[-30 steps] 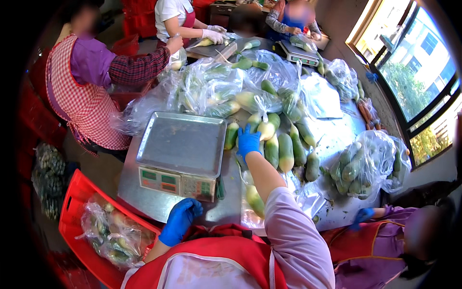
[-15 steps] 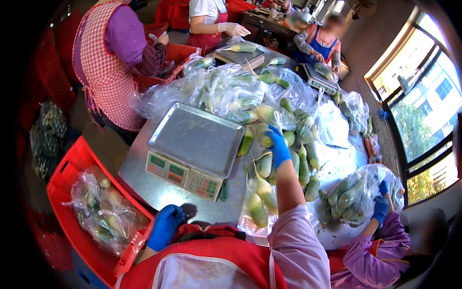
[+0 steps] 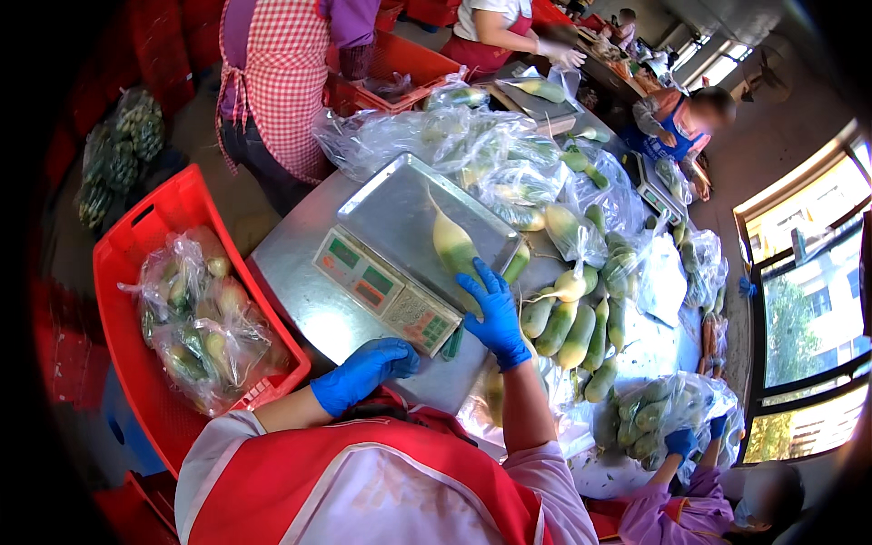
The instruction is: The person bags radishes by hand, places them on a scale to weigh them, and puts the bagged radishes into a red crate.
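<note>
A green-and-white radish [image 3: 451, 238] lies slantwise over the metal tray of a weighing scale [image 3: 391, 204], its thin root pointing away from me. My blue-gloved right hand [image 3: 498, 318] has hold of its green end, fingers on top and thumb to the left. In front of the scale's keypad, by the near table edge, rests my gloved left hand [image 3: 368, 374]. Its fingers are curled together and nothing shows in them. Right of the scale several loose radishes [image 3: 575, 334] lie side by side. Beyond them are radishes in clear plastic bags [image 3: 522, 182].
A red crate [image 3: 204, 195] holding bagged radishes [image 3: 213, 318] stands at my left. A co-worker's gloved hands [image 3: 681, 442] handle a full bag [image 3: 668, 413] at the right. Other workers and scales [image 3: 658, 186] line the table's far side. Another red crate [image 3: 413, 59] stands behind.
My right hand has moved from the radish pile to the scale, bringing a radish over the tray. My left hand has shifted right along the table edge. The view has turned.
</note>
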`<state>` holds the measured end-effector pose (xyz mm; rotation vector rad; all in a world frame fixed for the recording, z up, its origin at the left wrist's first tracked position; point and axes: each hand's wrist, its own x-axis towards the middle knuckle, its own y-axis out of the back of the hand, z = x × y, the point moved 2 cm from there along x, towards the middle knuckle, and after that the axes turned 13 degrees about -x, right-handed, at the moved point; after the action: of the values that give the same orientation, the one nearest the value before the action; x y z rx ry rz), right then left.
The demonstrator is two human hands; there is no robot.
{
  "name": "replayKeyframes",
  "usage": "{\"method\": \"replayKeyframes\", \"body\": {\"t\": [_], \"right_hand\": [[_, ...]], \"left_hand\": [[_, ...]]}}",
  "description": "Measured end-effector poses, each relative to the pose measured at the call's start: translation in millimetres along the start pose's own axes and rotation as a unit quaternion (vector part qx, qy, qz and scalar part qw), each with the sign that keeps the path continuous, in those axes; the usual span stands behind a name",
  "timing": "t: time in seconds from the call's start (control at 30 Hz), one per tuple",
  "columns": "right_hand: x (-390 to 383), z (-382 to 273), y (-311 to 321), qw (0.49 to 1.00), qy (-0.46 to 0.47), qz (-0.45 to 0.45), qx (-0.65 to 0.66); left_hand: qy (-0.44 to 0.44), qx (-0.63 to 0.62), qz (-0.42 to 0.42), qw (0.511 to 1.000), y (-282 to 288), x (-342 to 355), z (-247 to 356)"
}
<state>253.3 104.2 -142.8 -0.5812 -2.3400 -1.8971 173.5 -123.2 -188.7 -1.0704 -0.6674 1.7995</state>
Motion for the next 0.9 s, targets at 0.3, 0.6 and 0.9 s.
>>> {"method": "replayKeyframes", "body": {"t": [0.3,0.6,0.9], "right_hand": [[-81,-3,-50,0.787,-0.372,0.217,0.443],[-124,-21,-64,0.757,-0.433,0.137,0.471],[-65,-10,-9,0.824,-0.373,0.227,0.361]], "left_hand": [[-0.038,-0.041,0.044,0.997,25,-22,5],[-0.04,-0.033,0.028,0.998,39,-27,3],[-0.045,-0.023,0.008,0.999,45,-30,6]]}}
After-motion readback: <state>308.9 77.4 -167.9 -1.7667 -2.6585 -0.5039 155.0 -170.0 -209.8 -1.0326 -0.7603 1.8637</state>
